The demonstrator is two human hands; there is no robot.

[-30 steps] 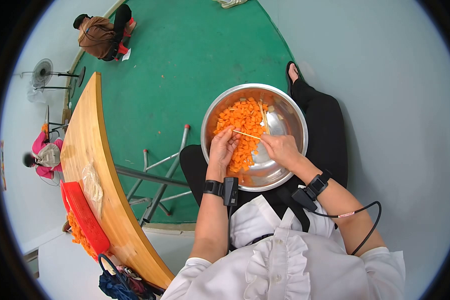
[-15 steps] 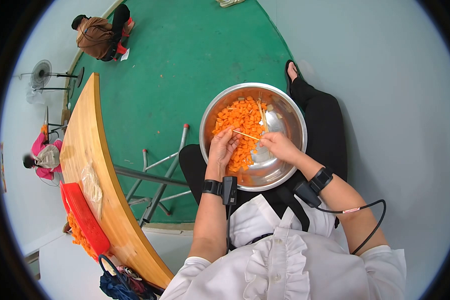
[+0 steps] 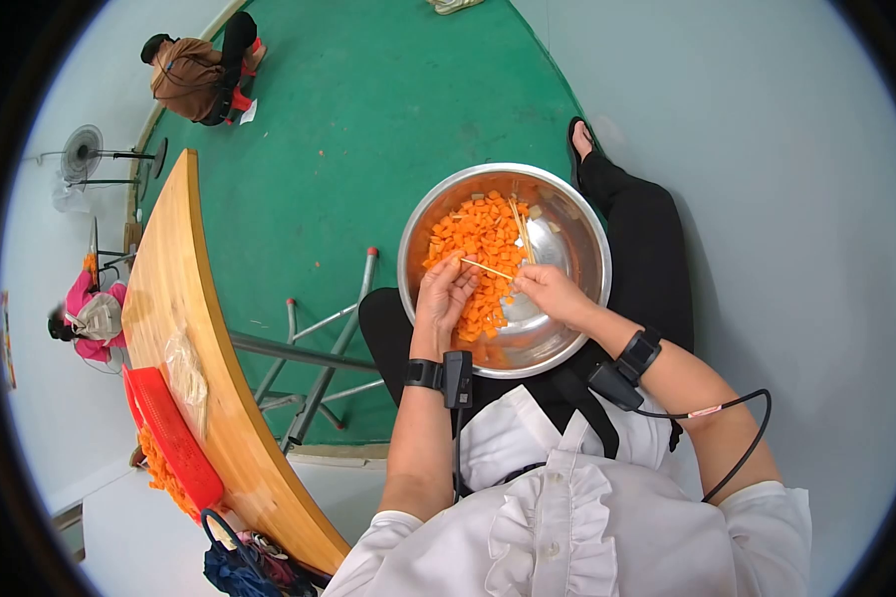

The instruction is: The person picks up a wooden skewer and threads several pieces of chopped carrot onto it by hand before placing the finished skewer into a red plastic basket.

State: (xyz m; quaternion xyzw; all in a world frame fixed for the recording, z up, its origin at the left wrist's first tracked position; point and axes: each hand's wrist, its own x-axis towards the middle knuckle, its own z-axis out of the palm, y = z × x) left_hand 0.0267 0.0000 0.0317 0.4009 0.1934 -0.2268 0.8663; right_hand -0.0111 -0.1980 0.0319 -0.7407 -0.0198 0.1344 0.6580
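Note:
A steel bowl (image 3: 573, 343) rests on my lap, with diced carrot (image 3: 483, 224) heaped along its left side. Over the bowl, a thin wooden skewer (image 3: 488, 269) spans the gap between my two hands. My left hand (image 3: 446, 291) pinches near its left end; whether a carrot piece sits between those fingertips is hidden. The other end is gripped by my right hand (image 3: 553, 292), its fingers closed. Several more skewers (image 3: 521, 229) lean together inside the bowl, just beyond my right hand.
To the left stands a wooden table (image 3: 174, 269) bearing a red basket (image 3: 174, 438) of carrot pieces and a plastic bag of skewers (image 3: 185, 378). Metal stool legs (image 3: 334, 348) stand beside my knee. Two people sit farther off, one in brown (image 3: 187, 80), one in pink (image 3: 95, 313).
Both hands stay almost where they were, holding the same skewer over the bowl. The whole view has shifted very slightly.

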